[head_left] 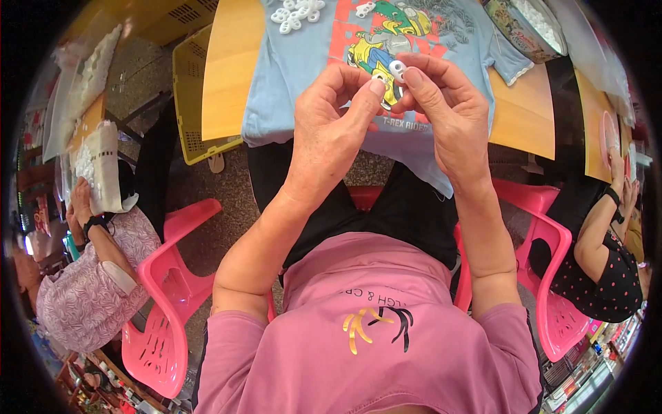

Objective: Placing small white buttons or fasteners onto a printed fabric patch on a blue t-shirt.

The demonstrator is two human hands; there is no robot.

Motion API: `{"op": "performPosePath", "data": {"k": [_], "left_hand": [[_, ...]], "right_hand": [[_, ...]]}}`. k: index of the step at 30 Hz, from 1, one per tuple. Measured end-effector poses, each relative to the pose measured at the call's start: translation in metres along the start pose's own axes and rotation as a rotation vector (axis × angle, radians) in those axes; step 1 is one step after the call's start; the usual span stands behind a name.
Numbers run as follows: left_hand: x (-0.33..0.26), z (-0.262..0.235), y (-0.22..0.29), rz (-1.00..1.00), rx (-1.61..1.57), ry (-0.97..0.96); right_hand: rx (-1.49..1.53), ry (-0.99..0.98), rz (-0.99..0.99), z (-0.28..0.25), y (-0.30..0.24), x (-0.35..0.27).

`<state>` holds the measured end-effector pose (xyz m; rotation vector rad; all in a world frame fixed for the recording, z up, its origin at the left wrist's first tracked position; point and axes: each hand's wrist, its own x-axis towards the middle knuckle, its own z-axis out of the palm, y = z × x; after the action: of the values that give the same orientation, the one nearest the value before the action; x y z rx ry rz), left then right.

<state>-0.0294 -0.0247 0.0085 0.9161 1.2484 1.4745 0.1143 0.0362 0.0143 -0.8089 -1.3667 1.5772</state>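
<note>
Over a light blue T-shirt (276, 90) with a cartoon print, spread on the table, my two hands meet fingertip to fingertip. Between the thumb and fingers of my right hand (448, 103) is a small white plastic piece with holes (398, 70). My left hand (334, 114) pinches another small white piece (378, 80), mostly covered by the thumb; whether the two pieces touch I cannot tell. Farther off on the shirt lie a cluster of similar white pieces (296, 15) and a smaller white bit (365, 9).
A tin (527, 31) of white pieces stands at the far right of the wooden table (224, 69). A yellow crate (189, 103) is left of it. Pink chairs (172, 290) flank me. People work at the left (96, 269) and right (600, 255).
</note>
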Motion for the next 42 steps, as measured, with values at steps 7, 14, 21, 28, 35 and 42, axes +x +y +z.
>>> {"op": "performPosePath", "data": {"k": [7,14,21,28,35,42], "left_hand": [[0.0002,0.0007,0.0015,0.011,-0.017,0.044],[-0.0004,0.0005,0.003,-0.012,-0.032,0.017],[-0.0005,0.0015,0.0,0.02,-0.019,0.022],[0.0016,-0.0002,-0.002,0.01,0.004,0.031],[0.0008,-0.0003,-0.0014,0.012,0.03,0.026],[0.0009,-0.0004,-0.0006,0.018,0.026,0.035]], "right_hand": [[-0.012,0.01,-0.009,0.0026,0.0015,-0.001],[0.01,0.028,0.056,0.0016,-0.0007,0.002],[-0.05,0.007,0.026,0.0013,-0.0026,0.0013],[-0.1,-0.004,-0.017,-0.0043,-0.0035,0.0041],[-0.134,-0.016,-0.007,-0.004,-0.0051,0.0033],[-0.137,0.009,-0.014,-0.0028,-0.0023,0.0034]]}}
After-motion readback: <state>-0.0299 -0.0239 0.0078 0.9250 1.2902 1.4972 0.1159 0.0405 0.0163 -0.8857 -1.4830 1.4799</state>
